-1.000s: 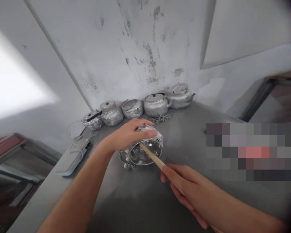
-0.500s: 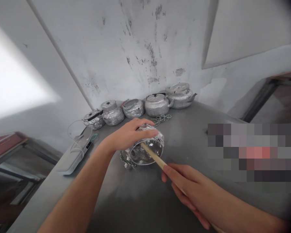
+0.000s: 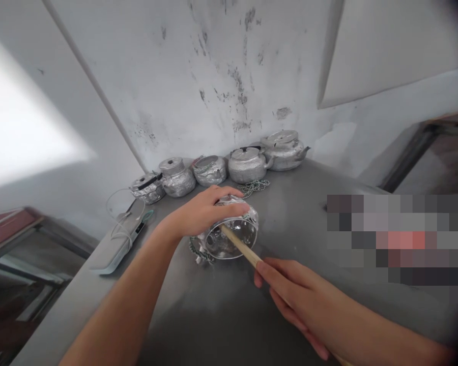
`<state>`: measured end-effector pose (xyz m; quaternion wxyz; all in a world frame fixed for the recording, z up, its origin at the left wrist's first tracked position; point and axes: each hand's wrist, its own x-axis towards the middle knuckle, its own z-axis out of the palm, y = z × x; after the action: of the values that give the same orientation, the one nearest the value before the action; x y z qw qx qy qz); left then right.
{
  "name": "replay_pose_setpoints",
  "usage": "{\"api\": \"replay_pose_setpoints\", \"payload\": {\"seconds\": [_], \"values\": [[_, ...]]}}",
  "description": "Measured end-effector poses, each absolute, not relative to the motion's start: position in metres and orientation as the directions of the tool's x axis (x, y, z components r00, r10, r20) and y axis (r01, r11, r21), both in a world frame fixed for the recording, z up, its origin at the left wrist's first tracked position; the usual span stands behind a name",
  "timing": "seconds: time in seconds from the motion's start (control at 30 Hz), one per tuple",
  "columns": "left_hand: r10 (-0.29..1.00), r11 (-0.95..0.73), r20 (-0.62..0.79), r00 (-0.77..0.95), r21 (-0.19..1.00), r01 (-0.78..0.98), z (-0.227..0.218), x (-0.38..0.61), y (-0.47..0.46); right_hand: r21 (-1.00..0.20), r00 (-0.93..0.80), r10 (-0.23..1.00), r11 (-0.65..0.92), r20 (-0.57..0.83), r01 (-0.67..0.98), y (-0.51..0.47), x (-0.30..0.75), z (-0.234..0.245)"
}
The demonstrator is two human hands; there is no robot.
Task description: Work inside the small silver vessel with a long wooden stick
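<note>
A dented silvery metal kettle body (image 3: 229, 245) lies tipped on its side on the grey table, its round mouth facing me. My left hand (image 3: 209, 208) is curled over the top of it, thumb along the upper wall near the rim. In my right hand (image 3: 290, 284) is a pale wooden stick (image 3: 241, 245), gripped with the fingers wrapped round it. The stick's far end reaches through the mouth into the kettle, where its tip is hidden. A green-and-white cord (image 3: 202, 251) hangs at the kettle's left side.
Several dented metal kettles (image 3: 247, 166) stand in a row along the wall. A patterned cord (image 3: 256, 187) lies before them. To the left, a flat grey device (image 3: 118, 249) with a white cable rests on the table (image 3: 198, 320). A blurred-out patch covers the right side.
The stick and my right hand have shifted only very slightly at the kettle's mouth. My left hand and the kettle look the same.
</note>
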<state>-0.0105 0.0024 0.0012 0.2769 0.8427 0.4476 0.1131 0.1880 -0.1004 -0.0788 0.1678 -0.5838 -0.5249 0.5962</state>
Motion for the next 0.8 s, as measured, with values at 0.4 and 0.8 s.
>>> {"api": "replay_pose_setpoints", "payload": {"seconds": [0.4,0.8], "values": [[0.811,-0.460,-0.048,0.583,0.562,0.687,0.0017,-0.0106,0.0030,-0.852,-0.267,0.824,-0.413,-0.500,0.322,-0.1001,0.1855,-0.0758],[0.815,-0.456,-0.051,0.578,0.559,0.692,0.0018,-0.0104,0.0028,-0.863,-0.277,0.830,-0.400,-0.484,0.309,-0.1016,0.1868,-0.0806]]}}
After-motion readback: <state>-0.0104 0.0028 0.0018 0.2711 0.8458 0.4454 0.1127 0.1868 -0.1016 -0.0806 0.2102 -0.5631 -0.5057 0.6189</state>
